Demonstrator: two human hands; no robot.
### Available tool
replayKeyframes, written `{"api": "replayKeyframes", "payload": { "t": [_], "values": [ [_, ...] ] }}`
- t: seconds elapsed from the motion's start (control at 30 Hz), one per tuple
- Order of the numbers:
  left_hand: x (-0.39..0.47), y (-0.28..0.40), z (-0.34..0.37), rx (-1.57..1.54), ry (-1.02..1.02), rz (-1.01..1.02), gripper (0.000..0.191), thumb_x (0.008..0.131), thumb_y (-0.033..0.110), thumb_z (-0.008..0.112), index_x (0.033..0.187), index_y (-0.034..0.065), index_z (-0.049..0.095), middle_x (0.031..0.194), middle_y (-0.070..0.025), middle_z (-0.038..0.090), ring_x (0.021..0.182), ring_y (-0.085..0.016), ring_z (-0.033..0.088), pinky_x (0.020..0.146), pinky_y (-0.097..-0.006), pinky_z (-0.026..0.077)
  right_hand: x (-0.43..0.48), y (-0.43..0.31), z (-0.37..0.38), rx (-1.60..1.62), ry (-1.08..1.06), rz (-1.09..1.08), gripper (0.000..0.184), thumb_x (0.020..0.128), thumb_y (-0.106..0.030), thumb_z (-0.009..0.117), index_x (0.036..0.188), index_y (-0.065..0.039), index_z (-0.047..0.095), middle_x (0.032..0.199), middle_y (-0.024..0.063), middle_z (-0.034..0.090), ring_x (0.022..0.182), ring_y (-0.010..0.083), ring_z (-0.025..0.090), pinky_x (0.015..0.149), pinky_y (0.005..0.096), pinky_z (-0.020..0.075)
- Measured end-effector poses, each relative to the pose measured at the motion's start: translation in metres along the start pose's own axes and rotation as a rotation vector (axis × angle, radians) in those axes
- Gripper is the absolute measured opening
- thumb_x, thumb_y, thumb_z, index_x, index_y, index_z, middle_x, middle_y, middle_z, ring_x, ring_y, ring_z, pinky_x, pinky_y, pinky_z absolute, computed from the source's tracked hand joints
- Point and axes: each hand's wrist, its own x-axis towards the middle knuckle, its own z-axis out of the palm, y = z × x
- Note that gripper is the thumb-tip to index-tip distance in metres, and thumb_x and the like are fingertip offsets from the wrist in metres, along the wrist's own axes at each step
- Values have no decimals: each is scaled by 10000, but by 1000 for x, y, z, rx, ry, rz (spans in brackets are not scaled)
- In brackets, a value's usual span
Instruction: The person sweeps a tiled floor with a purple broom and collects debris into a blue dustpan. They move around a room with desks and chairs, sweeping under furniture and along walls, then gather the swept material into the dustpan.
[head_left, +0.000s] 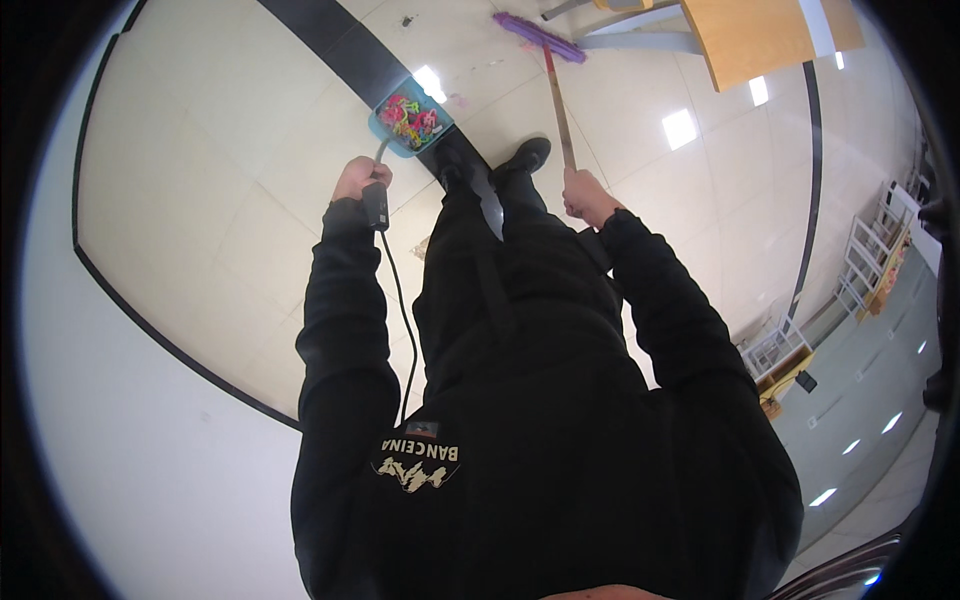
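Note:
My left hand (361, 177) is closed around the grey handle (382, 150) of a blue dustpan (381, 133). Brightly coloured strips and scraps (411, 120) in pink, yellow and green lie heaped in the pan. It sits beside my shoes, over the black floor strip. A black box-shaped device (376, 207) is at my left wrist, and a cable runs from it towards my chest. My right hand (589, 196) grips the wooden handle (559, 120) of a broom. Its purple bristled head (538, 37) rests on the floor ahead, with the handle slanting away from me.
A wooden tabletop (750, 37) with grey legs (637, 41) stands ahead right, near the broom head. A small dark scrap (407, 21) lies on the tiled floor (645, 90). A white wall (150, 420) is at my left. White-framed furniture (776, 349) stands far right.

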Motion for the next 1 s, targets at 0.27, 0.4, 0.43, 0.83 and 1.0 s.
{"api": "replayKeyframes", "payload": {
  "t": [0.27, 0.4, 0.43, 0.83, 1.0],
  "values": [
    [-1, 13, 17, 1464, -136, 642, 184, 726, 82, 415, 548, 42, 397, 507, -24, 367, 462, -124, 355, 433, -260, 293, -3, -1, 48, -221, -17, 60, 408, 916, -302, 358, 778, 53, 503, 539, 141, 519, 440, 246, 525, 417, 353, 422],
    [14, 7, 2, 1336, -59, 552, 152, 666, 128, 515, 588, -2, 503, 542, -156, 498, 566, -272, 526, 511, -349, 370, -16, -5, 62, -473, -98, 39, 367, 921, -279, 344, 778, 26, 489, 555, 102, 484, 438, 216, 491, 417, 327, 405],
    [20, 3, -10, 1187, -47, 508, 146, 668, 124, 512, 589, 2, 504, 543, -154, 498, 562, -266, 521, 511, -346, 371, -25, -9, 62, -517, -175, 10, 350, 921, -285, 342, 767, 3, 467, 557, 81, 449, 426, 191, 452, 403, 307, 379],
    [15, 22, -59, 1203, -573, 1007, 63, 768, -71, 323, 780, -10, 326, 636, -56, 336, 475, -121, 354, 363, -224, 296, -253, -120, 9, -1, -380, 384, 257, 941, -328, 357, 774, -136, 391, 569, -71, 301, 443, 45, 273, 397, 205, 247],
    [-18, 10, -65, 1107, -513, 833, 65, 774, -63, 298, 757, -5, 321, 600, -36, 320, 450, -104, 332, 349, -209, 262, -295, -103, -11, 133, -348, 365, 240, 948, -316, 348, 785, -143, 380, 543, -76, 285, 419, 39, 254, 383, 208, 236]
  ]
}}
